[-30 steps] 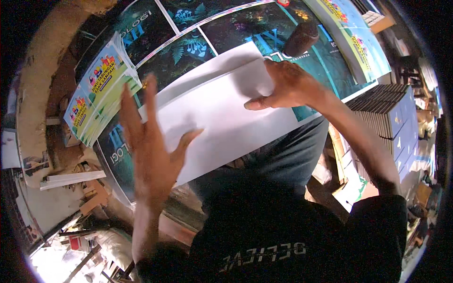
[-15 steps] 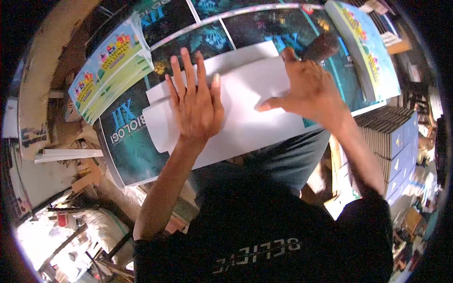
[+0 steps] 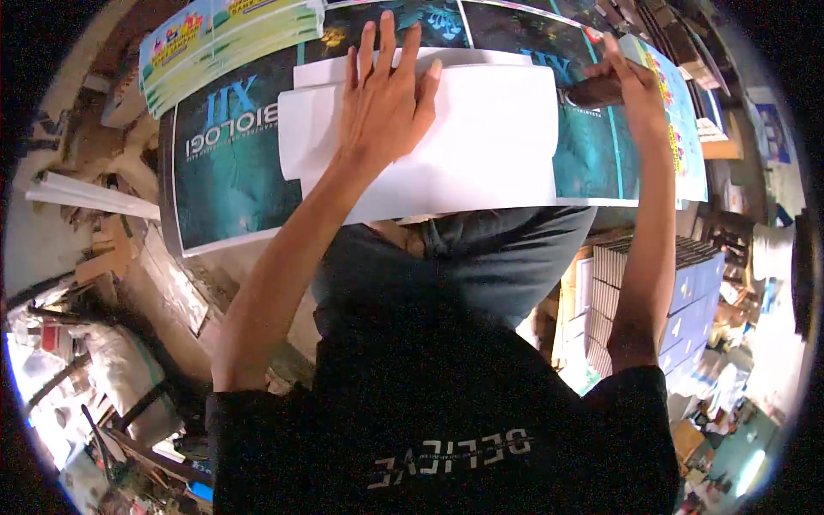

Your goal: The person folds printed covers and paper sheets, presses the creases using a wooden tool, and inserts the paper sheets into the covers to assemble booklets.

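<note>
Your left hand (image 3: 382, 99) lies flat, fingers spread, pressing the white folded sheet (image 3: 481, 146), whose long axis runs left to right across the teal printed cover sheet (image 3: 232, 163). Your right hand (image 3: 627, 81), curled around a dark wooden block (image 3: 592, 93), sits just off the sheet's right edge. Stacked books (image 3: 678, 292) crowd the cluttered room at your right.

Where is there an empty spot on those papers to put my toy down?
The clearest patch is the right half of the white sheets, between the left hand and the right hand. The teal cover left of the white sheets is also bare. It is crowded at the top left, where colourful booklets are stacked, and under both hands.
</note>
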A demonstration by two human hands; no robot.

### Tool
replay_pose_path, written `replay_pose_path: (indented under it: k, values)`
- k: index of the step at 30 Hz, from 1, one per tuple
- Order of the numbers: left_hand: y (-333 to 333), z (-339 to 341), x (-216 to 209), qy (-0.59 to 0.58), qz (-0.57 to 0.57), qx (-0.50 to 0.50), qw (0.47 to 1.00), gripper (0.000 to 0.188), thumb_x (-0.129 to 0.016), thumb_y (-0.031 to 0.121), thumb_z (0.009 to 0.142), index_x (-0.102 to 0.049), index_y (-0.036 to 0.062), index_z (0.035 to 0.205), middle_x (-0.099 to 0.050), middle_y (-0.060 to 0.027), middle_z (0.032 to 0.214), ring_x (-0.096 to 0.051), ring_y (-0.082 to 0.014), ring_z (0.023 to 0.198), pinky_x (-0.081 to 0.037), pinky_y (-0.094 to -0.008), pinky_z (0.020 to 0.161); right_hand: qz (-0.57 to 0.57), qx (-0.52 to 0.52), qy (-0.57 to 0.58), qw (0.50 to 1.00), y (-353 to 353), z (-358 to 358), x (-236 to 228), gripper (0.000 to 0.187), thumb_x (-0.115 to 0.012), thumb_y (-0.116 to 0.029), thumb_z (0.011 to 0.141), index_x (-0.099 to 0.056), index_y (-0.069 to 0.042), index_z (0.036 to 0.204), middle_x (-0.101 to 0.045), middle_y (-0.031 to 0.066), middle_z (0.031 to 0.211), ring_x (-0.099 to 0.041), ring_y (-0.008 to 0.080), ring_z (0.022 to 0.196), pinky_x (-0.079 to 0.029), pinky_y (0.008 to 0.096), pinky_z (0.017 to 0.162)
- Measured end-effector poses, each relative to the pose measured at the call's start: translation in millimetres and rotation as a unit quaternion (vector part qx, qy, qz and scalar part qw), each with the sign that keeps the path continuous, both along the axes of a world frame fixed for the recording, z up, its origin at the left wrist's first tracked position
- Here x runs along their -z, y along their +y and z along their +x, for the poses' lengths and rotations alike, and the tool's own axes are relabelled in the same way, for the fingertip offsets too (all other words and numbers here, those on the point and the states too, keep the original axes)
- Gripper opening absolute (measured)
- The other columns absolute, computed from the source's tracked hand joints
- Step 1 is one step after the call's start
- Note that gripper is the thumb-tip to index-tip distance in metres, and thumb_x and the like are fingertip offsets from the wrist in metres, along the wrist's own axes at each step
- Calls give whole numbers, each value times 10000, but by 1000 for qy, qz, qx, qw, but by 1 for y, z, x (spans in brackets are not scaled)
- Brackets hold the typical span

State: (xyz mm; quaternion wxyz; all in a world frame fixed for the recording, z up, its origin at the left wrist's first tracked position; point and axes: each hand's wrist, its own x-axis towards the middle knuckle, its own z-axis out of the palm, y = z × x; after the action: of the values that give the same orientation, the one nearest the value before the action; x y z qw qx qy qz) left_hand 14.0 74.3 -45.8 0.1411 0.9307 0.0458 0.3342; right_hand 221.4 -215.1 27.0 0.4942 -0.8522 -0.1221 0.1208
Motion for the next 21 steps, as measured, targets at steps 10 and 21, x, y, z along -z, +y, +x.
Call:
replay_pose_path:
  k: [10,21]
  values:
    - [1,-6,-16,-17,-155,25,987,508,-477,166,983,-382,-48,1434,-283,-282,1547,-292,-438,1426,-267,-479,1174,180,-125,-26,975,55,-130,-87,679,-455,-567,978,-579,-11,610,-590,126,637,-581,236,634,-475,355,679]
    - [12,-10,-9,-98,-138,65,983,523,-430,134,987,-305,-66,1454,-276,-319,1533,-301,-484,1404,-264,-527,1160,-7,-188,-171,967,160,-220,-45,441,-518,-328,1013,-691,-64,705,-550,69,461,-566,214,417,-450,385,456]
